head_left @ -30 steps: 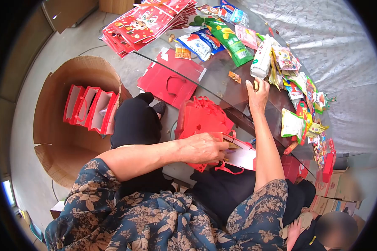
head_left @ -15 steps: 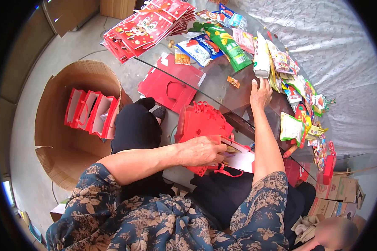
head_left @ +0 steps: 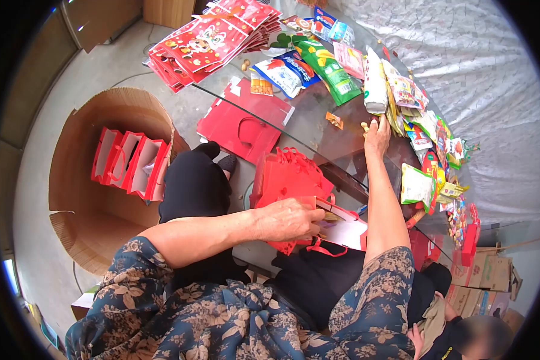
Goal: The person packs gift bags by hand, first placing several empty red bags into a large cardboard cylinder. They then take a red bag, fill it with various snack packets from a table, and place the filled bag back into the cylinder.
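Note:
My left hand [head_left: 289, 219] is closed on the top edge of a red paper gift bag [head_left: 349, 229], which is tipped over my lap with its white inside and some small packets showing. Its red ribbon handle hangs below my fingers. My right hand [head_left: 376, 137] reaches over the glass table, fingers stretched apart, at the lower end of a golden packet [head_left: 392, 114]. Just beyond the fingertips lies a white snack packet [head_left: 375, 81]. A small yellowish spot by my thumb is too small to make out. An orange-wrapped piece [head_left: 335, 120] lies left of this hand.
Snack packets [head_left: 419, 183] line the table's far edge. A stack of printed red bags [head_left: 213, 39] sits at the upper left. Upright red bags [head_left: 139, 165] stand in a cardboard container [head_left: 72, 198]. More red bags [head_left: 288, 177] are by my knees. Another person [head_left: 456, 336] is at the lower right.
My right hand has shifted slightly right and down along the packets, its fingers now at the golden one. My left hand keeps its hold on the bag. The other person has moved.

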Motion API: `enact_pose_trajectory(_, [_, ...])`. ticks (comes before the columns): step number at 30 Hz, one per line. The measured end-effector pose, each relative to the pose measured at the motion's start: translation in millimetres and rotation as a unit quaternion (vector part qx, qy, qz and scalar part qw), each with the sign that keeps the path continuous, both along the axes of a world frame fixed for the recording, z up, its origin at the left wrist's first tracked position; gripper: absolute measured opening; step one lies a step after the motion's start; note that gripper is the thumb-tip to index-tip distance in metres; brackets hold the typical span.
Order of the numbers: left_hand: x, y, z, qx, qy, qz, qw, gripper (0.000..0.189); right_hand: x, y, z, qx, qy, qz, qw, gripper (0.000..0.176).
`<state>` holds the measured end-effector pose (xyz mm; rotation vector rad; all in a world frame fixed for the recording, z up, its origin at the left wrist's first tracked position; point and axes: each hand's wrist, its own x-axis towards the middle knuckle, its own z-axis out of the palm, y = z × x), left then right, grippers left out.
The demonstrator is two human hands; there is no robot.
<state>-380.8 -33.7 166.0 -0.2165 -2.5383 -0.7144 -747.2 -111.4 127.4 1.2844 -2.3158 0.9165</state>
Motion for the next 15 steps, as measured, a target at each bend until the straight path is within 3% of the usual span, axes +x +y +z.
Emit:
enact_pose_trajectory(9, [-4, 0, 1, -0.009, -0.018, -0.004, 1.0, 0.019, 33, 21, 21, -0.007, -0.109, 0.187, 0.976, 0.038])
enact_pose_trajectory(15, [-11, 4, 1, -0.018, 0.001, -0.012, 1.0, 0.022, 89, 23, 36, 0.017, -0.1, 0.269, 0.958, 0.059])
